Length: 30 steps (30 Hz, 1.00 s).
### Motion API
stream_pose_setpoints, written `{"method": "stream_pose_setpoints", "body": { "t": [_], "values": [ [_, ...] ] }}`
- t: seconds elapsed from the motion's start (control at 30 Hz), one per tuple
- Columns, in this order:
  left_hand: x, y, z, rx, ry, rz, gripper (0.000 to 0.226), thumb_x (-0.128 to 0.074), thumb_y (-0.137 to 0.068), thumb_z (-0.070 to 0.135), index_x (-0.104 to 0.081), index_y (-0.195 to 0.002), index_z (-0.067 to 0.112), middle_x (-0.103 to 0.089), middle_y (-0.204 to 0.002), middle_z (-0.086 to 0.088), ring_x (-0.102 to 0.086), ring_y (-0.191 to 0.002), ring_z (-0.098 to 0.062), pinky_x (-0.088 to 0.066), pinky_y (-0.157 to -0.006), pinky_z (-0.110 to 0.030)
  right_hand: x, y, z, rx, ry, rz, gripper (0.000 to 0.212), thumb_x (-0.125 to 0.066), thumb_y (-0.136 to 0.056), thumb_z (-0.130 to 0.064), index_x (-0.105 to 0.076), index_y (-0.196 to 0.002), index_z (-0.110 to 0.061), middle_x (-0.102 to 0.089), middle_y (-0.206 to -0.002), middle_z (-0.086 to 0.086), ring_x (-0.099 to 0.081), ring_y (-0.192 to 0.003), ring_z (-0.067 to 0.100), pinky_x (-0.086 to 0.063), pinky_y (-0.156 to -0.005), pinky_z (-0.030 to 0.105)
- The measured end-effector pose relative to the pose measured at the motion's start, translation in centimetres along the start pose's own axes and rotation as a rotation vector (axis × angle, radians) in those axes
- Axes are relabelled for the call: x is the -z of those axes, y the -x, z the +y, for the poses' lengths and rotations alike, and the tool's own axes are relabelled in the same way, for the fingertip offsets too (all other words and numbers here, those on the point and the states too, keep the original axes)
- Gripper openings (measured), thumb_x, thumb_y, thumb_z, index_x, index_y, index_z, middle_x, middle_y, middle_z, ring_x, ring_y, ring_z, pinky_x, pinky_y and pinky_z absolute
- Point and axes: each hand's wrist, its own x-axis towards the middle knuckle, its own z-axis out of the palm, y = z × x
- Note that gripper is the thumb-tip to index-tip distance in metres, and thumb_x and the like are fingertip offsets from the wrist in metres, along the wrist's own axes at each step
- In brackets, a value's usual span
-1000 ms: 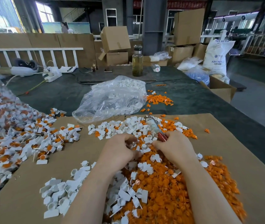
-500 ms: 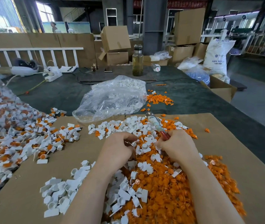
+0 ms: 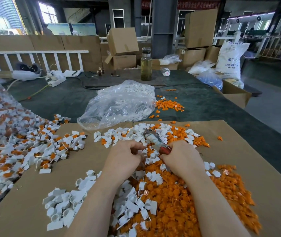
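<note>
Place: a factory hall, a packing workshop.
Surface: a long cloth-covered surface [image 3: 204, 106] with a cardboard sheet [image 3: 239, 151] at its near edge.
Stock: loose heaps of white plastic parts [image 3: 62, 202] and orange caps [image 3: 179, 211], and a clear bag [image 3: 119, 106] holding more.
Far edge: stacked cardboard boxes [image 3: 122, 41] and a sack [image 3: 230, 60] printed "ABS RESIN".
Building: a steel column [image 3: 163, 26].

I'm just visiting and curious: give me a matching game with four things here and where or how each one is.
Things:
1. right hand
2. clear bag
3. bottle
4. white sack

States:
a. stands upright at the table's far edge
b. grips a red-handled tool
c. printed ABS RESIN, far right
d. lies crumpled just beyond the cardboard

Pairs: 1-b, 2-d, 3-a, 4-c.
</note>
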Motion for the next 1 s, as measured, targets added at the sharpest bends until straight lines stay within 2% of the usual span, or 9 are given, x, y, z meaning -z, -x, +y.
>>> {"method": "stream_pose_setpoints", "body": {
  "t": [0.17,0.27,0.33,0.43,0.6,0.7,0.8,0.9,1.0],
  "values": [
    [0.2,0.2,0.3,0.030,0.144,0.026,0.025,-0.065,-0.091,0.013,-0.070,-0.090,0.037,-0.071,-0.094,0.003,-0.061,-0.060,-0.014,-0.050,-0.054,-0.026,0.2,0.0,0.2,0.021,-0.145,0.074,0.024,-0.062,-0.088,-0.044,-0.056,-0.075,-0.024,-0.059,-0.069,-0.006,-0.055,-0.062,0.010,-0.037,-0.049,0.025],
    [0.4,0.4,0.7,0.066,0.302,0.050,0.022,-0.074,-0.086,0.016,-0.070,-0.084,0.037,-0.072,-0.090,-0.007,-0.067,-0.071,-0.022,-0.055,-0.065,-0.030,0.4,0.1,0.0,0.033,-0.415,0.114,0.026,-0.065,-0.086,-0.037,-0.058,-0.069,-0.019,-0.057,-0.058,-0.002,-0.053,-0.053,0.012,-0.040,-0.049,0.028],
    [0.5,0.4,0.9,0.097,0.440,0.058,0.021,-0.077,-0.083,0.014,-0.072,-0.082,0.034,-0.074,-0.087,-0.010,-0.064,-0.068,-0.018,-0.054,-0.067,-0.027,0.6,0.3,-0.3,0.033,-0.577,0.122,0.022,-0.068,-0.085,-0.034,-0.064,-0.074,-0.016,-0.062,-0.062,0.003,-0.056,-0.054,0.014,-0.047,-0.053,0.033],
    [0.4,0.4,1.4,0.140,0.586,0.072,0.018,-0.079,-0.082,0.012,-0.075,-0.091,0.027,-0.076,-0.080,-0.002,-0.068,-0.067,-0.010,-0.056,-0.069,-0.021,0.8,0.5,-0.7,0.051,-0.774,0.144,0.012,-0.073,-0.085,-0.029,-0.068,-0.076,-0.021,-0.065,-0.064,-0.002,-0.059,-0.053,0.005,-0.049,-0.048,0.021],
    [0.2,0.3,1.7,0.198,0.718,0.119,0.018,-0.080,-0.081,0.011,-0.077,-0.096,0.020,-0.077,-0.080,0.002,-0.075,-0.079,-0.015,-0.059,-0.073,-0.022,1.3,1.0,-1.1,0.145,-0.960,0.144,0.012,-0.071,-0.089,-0.019,-0.072,-0.082,-0.029,-0.070,-0.080,0.000,-0.060,-0.085,0.015,-0.049,-0.053,0.011],
    [0.0,0.4,1.9,0.189,0.764,0.150,0.021,-0.079,-0.080,0.006,-0.074,-0.096,0.019,-0.077,-0.079,-0.002,-0.075,-0.073,-0.014,-0.060,-0.069,-0.022,1.3,1.2,-1.4,0.195,-0.976,0.130,0.018,-0.069,-0.090,-0.015,-0.071,-0.088,-0.033,-0.069,-0.083,-0.009,-0.057,-0.088,0.018,-0.052,-0.063,0.017],
    [-0.2,0.5,2.2,0.185,0.826,0.205,0.022,-0.080,-0.080,0.004,-0.069,-0.097,0.013,-0.077,-0.076,-0.005,-0.075,-0.070,-0.014,-0.057,-0.061,-0.020,1.1,1.2,-1.8,0.213,-0.968,0.182,0.016,-0.072,-0.087,-0.017,-0.069,-0.086,-0.032,-0.068,-0.082,-0.020,-0.063,-0.078,0.005,-0.047,-0.059,0.006],
    [-0.1,0.5,2.4,0.183,0.875,0.220,0.017,-0.079,-0.080,0.003,-0.068,-0.093,0.006,-0.076,-0.073,-0.006,-0.075,-0.069,-0.015,-0.056,-0.058,-0.017,0.9,1.2,-1.9,0.243,-0.966,0.248,0.015,-0.074,-0.085,-0.018,-0.067,-0.082,-0.031,-0.068,-0.081,-0.021,-0.063,-0.074,-0.002,-0.045,-0.062,0.005],
    [-0.1,0.5,2.5,0.172,0.882,0.211,0.014,-0.079,-0.080,0.003,-0.069,-0.091,0.005,-0.076,-0.072,-0.006,-0.075,-0.069,-0.016,-0.057,-0.059,-0.018,0.8,1.2,-1.9,0.279,-0.965,0.273,0.013,-0.074,-0.086,-0.018,-0.067,-0.084,-0.029,-0.068,-0.078,-0.023,-0.060,-0.065,-0.005,-0.044,-0.058,0.006]
  ]
}}
